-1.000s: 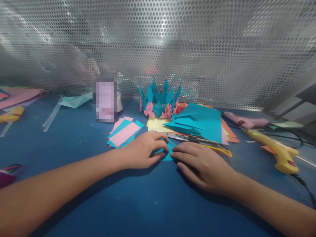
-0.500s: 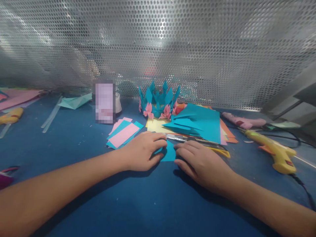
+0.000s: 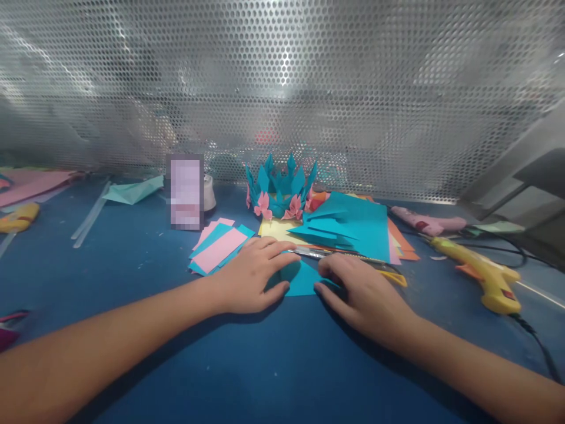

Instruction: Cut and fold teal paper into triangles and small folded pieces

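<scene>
A small piece of blue paper (image 3: 302,281) lies flat on the table between my hands. My left hand (image 3: 258,275) rests on its left part, fingers stretched out and thumb apart. At the right end of the paper, my right hand (image 3: 359,291) has its fingers curled, with the paper's edge between thumb and fingers. Just behind the paper lies a utility knife (image 3: 309,252), partly hidden by my right hand. Beyond my left hand are pink and blue paper strips (image 3: 220,248). A blue paper crown with pink flowers (image 3: 280,197) stands farther back.
Blue sheets (image 3: 362,227) top a stack of coloured paper. A yellow glue gun (image 3: 485,274) and a pink glue gun (image 3: 428,222) lie right, with cords. Left are glue sticks (image 3: 90,215), another yellow glue gun (image 3: 20,218) and a spool (image 3: 209,193). Perforated metal (image 3: 282,88) closes the back.
My left fingers have straightened over the paper. My right fingers have curled in at its right edge, and more of the blue paper shows. The view has shifted slightly.
</scene>
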Demonstrator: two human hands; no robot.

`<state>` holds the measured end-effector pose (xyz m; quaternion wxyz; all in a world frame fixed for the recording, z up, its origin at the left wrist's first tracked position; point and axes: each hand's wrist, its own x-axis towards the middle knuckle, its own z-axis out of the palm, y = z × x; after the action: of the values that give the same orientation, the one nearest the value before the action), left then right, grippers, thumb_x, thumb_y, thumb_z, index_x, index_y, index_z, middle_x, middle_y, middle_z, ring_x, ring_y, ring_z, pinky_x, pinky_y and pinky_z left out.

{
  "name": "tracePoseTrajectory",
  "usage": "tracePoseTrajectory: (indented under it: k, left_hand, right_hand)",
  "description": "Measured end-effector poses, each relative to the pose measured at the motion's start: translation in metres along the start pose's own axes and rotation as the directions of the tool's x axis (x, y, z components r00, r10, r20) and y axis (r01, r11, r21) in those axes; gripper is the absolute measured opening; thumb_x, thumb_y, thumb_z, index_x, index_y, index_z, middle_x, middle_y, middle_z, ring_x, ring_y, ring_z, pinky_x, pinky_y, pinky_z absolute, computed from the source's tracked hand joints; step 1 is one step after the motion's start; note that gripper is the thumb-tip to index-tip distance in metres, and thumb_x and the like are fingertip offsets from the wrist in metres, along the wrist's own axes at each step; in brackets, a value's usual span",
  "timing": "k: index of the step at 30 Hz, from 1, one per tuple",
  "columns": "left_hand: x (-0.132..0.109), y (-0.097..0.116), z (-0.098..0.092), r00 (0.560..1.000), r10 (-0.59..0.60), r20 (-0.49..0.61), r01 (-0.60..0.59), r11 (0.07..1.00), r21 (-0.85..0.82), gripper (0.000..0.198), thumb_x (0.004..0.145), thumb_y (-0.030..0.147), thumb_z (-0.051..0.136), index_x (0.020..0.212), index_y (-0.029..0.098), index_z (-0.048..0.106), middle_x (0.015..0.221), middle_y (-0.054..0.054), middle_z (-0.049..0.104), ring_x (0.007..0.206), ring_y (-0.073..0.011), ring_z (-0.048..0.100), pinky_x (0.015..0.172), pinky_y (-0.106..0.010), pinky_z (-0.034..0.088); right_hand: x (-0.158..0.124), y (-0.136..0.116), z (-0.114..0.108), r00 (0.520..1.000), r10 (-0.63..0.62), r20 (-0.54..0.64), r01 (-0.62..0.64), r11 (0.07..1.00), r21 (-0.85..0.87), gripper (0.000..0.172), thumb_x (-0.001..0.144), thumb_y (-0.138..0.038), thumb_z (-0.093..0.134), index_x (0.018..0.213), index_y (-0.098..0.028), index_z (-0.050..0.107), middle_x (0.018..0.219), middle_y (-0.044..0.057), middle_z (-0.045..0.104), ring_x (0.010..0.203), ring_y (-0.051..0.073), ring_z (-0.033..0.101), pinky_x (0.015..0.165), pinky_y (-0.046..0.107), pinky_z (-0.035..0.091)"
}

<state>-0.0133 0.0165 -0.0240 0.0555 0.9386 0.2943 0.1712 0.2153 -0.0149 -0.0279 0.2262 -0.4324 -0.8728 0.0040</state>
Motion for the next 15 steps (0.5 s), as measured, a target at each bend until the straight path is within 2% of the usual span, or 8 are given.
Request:
tracePoseTrajectory:
  k: [4, 9, 11, 13, 15]
  left_hand:
    - [-0.001, 0.003, -0.002, 1.0, 0.01, 0.012, -0.009, 1.0, -0.029, 0.046, 0.083, 0.028, 0.048, 0.128, 0.024, 0.043, 0.13, -0.007, 0.053, 0.112, -0.0308, 0.041, 0.092, -0.05, 0.032]
    - [0.001, 0.006, -0.003, 0.993, -0.001, -0.117, -0.008, 0.997, -0.082, 0.035, 0.079, 0.023, 0.054, 0.114, 0.02, 0.055, 0.111, -0.009, 0.062, 0.103, -0.026, 0.051, 0.089, -0.043, 0.036]
    - [0.004, 0.007, -0.007, 0.987, -0.079, -0.142, 0.057, 0.987, -0.153, 0.022, 0.082, 0.024, 0.054, 0.101, 0.019, 0.062, 0.097, -0.007, 0.066, 0.092, -0.0228, 0.056, 0.082, -0.038, 0.04]
    - [0.007, 0.009, -0.011, 0.963, -0.233, -0.136, 0.184, 0.936, -0.299, 0.014, 0.083, 0.026, 0.055, 0.088, 0.019, 0.065, 0.086, -0.005, 0.066, 0.081, -0.0193, 0.057, 0.075, -0.033, 0.042]
    - [0.01, 0.015, -0.016, 0.895, -0.437, -0.093, 0.328, 0.784, -0.527, 0.013, 0.081, 0.03, 0.058, 0.083, 0.019, 0.064, 0.081, -0.002, 0.065, 0.073, -0.0162, 0.057, 0.067, -0.029, 0.043]
  right_hand:
    - [-0.001, -0.003, -0.002, 0.992, 0.128, 0.019, -0.13, 0.98, 0.151, 0.015, 0.075, -0.016, 0.053, 0.088, -0.02, 0.045, 0.075, 0.001, 0.055, 0.065, 0.015, 0.053, 0.059, 0.028, 0.045]
    - [-0.002, 0.0, 0.001, 0.985, 0.16, -0.071, -0.123, 0.92, 0.372, 0.032, 0.077, -0.013, 0.052, 0.106, -0.022, 0.042, 0.09, 0.004, 0.054, 0.072, 0.015, 0.054, 0.066, 0.031, 0.05]
    - [-0.002, 0.002, 0.003, 0.978, 0.182, -0.099, -0.115, 0.875, 0.47, 0.031, 0.079, -0.016, 0.053, 0.108, -0.023, 0.042, 0.095, 0.005, 0.054, 0.076, 0.015, 0.055, 0.07, 0.032, 0.051]
    - [-0.001, 0.005, 0.005, 0.967, 0.225, -0.117, -0.12, 0.812, 0.571, 0.034, 0.081, -0.023, 0.056, 0.111, -0.024, 0.04, 0.102, 0.006, 0.055, 0.085, 0.017, 0.057, 0.075, 0.034, 0.052]
    - [0.001, 0.007, 0.004, 0.951, 0.285, -0.116, -0.13, 0.716, 0.686, 0.046, 0.081, -0.032, 0.061, 0.118, -0.025, 0.036, 0.111, 0.009, 0.054, 0.095, 0.019, 0.057, 0.079, 0.036, 0.052]
